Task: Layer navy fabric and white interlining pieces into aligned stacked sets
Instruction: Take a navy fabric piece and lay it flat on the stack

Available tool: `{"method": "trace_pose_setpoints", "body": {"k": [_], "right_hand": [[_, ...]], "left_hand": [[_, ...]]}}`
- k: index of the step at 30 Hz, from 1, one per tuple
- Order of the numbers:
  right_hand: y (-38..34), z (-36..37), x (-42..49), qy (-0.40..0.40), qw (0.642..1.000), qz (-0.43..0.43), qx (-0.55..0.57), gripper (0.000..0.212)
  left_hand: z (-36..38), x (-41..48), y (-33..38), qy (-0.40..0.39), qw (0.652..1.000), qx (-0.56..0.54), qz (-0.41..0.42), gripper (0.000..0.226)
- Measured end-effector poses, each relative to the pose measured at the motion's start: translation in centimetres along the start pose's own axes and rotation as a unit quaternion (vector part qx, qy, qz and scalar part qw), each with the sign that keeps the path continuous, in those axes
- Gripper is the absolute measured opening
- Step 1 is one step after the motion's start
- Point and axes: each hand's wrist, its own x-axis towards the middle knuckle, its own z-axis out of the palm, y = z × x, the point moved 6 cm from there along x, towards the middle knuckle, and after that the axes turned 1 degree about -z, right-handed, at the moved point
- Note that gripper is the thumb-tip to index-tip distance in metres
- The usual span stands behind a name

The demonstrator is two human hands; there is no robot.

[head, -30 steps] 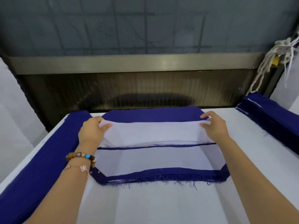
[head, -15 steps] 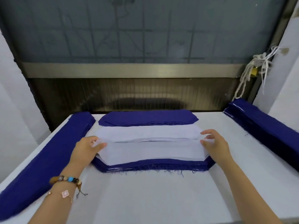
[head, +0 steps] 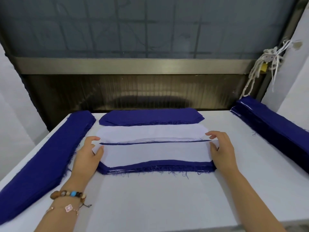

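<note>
Left hand: the left hand (head: 87,153) grips the left end of the white interlining piece (head: 153,153), thumb on top and fingers curled at the end.
Right hand: the right hand (head: 222,149) pinches the right end of the same piece, a white corner showing between thumb and forefinger.
Task thing: the white interlining piece lies flat between the two hands, on top of the near stack (head: 157,169) of navy fabric in the middle of the counter (head: 150,203).
Edges: navy shows as a band along the piece's near edge and as a thin line along its far edge; the stack's near edge is frayed, with loose threads on the counter.
Far side: a white interlining pile (head: 150,132) lies just beyond, touching the near stack, and a far navy stack (head: 150,116) lies behind that by the metal rail (head: 133,66).
Sides: a left navy pile (head: 45,158) runs along the left edge near the left hand; a right navy pile (head: 270,128) runs along the right edge, apart from the right hand.
Open room: bare counter lies near of the stack, between the forearms, and to the right of the right hand.
Wrist: bracelets (head: 70,196) on the left wrist.
</note>
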Motion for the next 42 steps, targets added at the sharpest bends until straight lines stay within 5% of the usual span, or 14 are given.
{"method": "trace_pose_setpoints", "body": {"k": [8, 14, 19, 27, 42], "right_hand": [[-1.6, -0.2, -0.3, -0.003, 0.998, -0.056, -0.012, 0.033], [-1.0, -1.5, -0.5, 0.079, 0.996, -0.008, 0.030, 0.018], [1.3, 0.2, -0.3, -0.009, 0.995, 0.094, 0.008, 0.011], [0.8, -0.4, -0.3, 0.032, 0.998, 0.055, 0.025, 0.022], [1.4, 0.1, -0.2, -0.006, 0.996, 0.079, -0.033, 0.040]], "left_hand": [[-0.2, -0.2, 0.2, -0.001, 0.999, 0.011, 0.052, 0.018], [-0.3, -0.1, 0.2, 0.005, 0.999, -0.002, 0.051, 0.018], [-0.6, -0.2, 0.2, 0.018, 0.999, -0.007, 0.041, 0.019], [-0.9, -0.4, 0.4, 0.029, 0.999, -0.015, 0.035, 0.016], [-0.8, -0.4, 0.1, 0.032, 0.999, -0.004, 0.003, 0.011]]}}
